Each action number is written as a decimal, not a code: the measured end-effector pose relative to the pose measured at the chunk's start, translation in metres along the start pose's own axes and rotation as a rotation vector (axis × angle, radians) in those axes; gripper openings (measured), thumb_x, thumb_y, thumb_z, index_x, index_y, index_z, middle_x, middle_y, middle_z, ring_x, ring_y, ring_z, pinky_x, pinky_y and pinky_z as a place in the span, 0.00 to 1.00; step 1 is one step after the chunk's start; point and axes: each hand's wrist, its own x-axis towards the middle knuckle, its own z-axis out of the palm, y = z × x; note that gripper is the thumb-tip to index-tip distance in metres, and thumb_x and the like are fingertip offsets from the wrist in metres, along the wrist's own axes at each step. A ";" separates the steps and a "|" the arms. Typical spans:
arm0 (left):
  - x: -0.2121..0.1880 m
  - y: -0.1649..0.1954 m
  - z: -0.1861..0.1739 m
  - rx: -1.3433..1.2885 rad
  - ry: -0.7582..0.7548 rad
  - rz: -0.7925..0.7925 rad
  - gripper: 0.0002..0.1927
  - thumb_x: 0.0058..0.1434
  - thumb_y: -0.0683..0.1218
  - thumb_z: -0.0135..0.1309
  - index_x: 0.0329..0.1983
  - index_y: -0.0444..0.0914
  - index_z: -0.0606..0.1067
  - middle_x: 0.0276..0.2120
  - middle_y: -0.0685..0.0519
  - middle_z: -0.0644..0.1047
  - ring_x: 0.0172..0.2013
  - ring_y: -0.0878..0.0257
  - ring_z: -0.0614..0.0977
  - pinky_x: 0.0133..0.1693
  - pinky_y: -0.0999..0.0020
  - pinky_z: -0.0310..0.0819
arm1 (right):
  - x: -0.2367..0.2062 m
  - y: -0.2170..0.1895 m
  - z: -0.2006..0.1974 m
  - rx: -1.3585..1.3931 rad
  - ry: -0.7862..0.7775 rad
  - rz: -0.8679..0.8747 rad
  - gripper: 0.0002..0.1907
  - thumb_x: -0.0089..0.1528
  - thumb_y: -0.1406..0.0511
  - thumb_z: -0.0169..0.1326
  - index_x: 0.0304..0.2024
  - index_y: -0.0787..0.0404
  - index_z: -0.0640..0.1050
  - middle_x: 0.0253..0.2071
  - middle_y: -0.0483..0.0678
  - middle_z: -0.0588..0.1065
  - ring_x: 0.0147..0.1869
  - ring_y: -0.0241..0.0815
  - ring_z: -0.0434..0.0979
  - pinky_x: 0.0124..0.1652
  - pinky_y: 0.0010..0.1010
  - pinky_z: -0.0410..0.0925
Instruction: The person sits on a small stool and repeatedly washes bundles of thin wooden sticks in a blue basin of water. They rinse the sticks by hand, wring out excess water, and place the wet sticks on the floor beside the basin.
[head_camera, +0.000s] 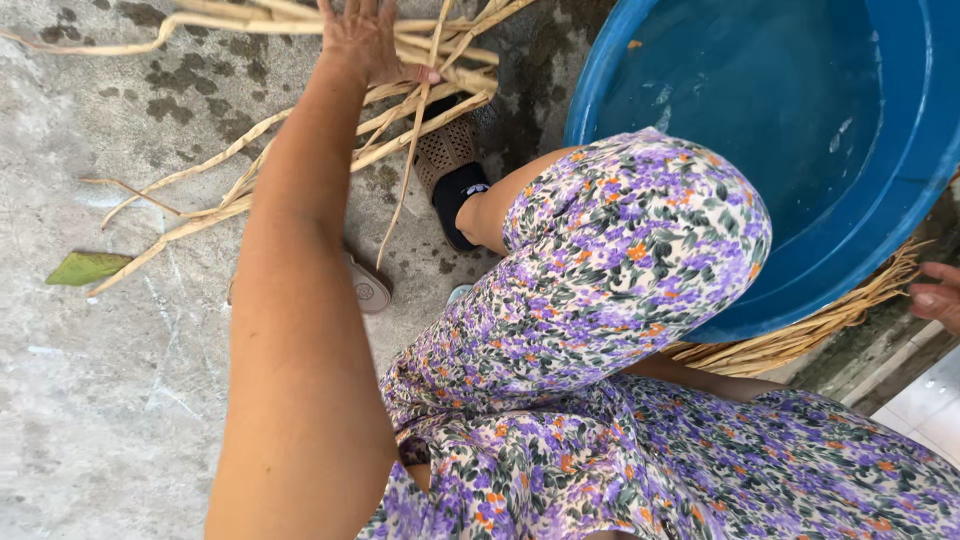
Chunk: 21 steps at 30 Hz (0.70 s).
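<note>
Head view | your left hand fingers spread wide, palm down on dried stalks lying under them on concrete floor | your right hand by blue tub, fingers' state unclear

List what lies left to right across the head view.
Green leaf → left hand on dry stalks → black sandal → floral knee → blue tub → right hand.
</note>
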 end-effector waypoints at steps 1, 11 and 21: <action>-0.012 -0.003 0.003 -0.020 -0.152 -0.028 0.70 0.39 0.89 0.46 0.79 0.46 0.54 0.73 0.42 0.62 0.73 0.43 0.60 0.69 0.24 0.37 | 0.002 0.006 0.004 0.005 0.022 -0.003 0.52 0.64 0.46 0.54 0.82 0.65 0.56 0.67 0.71 0.68 0.69 0.71 0.70 0.61 0.61 0.69; -0.101 0.011 0.072 -0.030 -0.088 -0.142 0.59 0.59 0.66 0.59 0.80 0.50 0.34 0.67 0.35 0.62 0.66 0.38 0.63 0.60 0.27 0.57 | 0.043 0.044 0.005 0.156 -0.056 0.052 0.56 0.59 0.49 0.58 0.82 0.63 0.52 0.68 0.72 0.65 0.68 0.73 0.68 0.62 0.63 0.67; -0.069 -0.004 0.020 -0.253 -0.132 -0.376 0.23 0.60 0.44 0.61 0.57 0.41 0.69 0.40 0.48 0.81 0.39 0.57 0.83 0.60 0.44 0.67 | 0.012 -0.016 0.007 0.056 0.078 -0.213 0.40 0.69 0.55 0.54 0.77 0.69 0.60 0.59 0.69 0.72 0.63 0.63 0.75 0.60 0.53 0.71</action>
